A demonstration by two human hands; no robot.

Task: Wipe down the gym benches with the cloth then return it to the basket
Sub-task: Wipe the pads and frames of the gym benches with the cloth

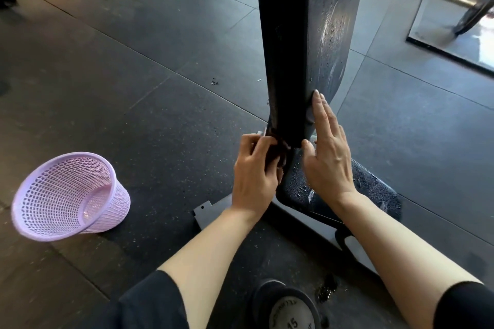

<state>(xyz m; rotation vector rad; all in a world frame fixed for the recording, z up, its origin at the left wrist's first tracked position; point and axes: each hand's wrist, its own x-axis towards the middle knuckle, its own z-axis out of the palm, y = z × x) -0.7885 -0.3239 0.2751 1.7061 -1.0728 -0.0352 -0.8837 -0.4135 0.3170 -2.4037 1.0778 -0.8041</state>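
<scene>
A black gym bench back pad point(320, 21) stands nearly upright in front of me, its face wet with droplets and streaks. A dark cloth point(287, 75) hangs down the pad's left side edge. My left hand point(254, 176) pinches the cloth's lower end at the bottom of the pad. My right hand point(330, 152) lies flat with straight fingers against the pad's lower right edge. The bench seat point(344, 189), also wet, sits below my right wrist. A lilac mesh basket point(68, 195) lies tipped on the floor to the left, with nothing in it.
Dark rubber floor tiles surround the bench. The bench's grey metal base point(302, 219) runs under my forearms. A dumbbell marked 15 point(290, 310) lies at the bottom edge. A barbell and plate on a platform point(454, 32) sit at the far right.
</scene>
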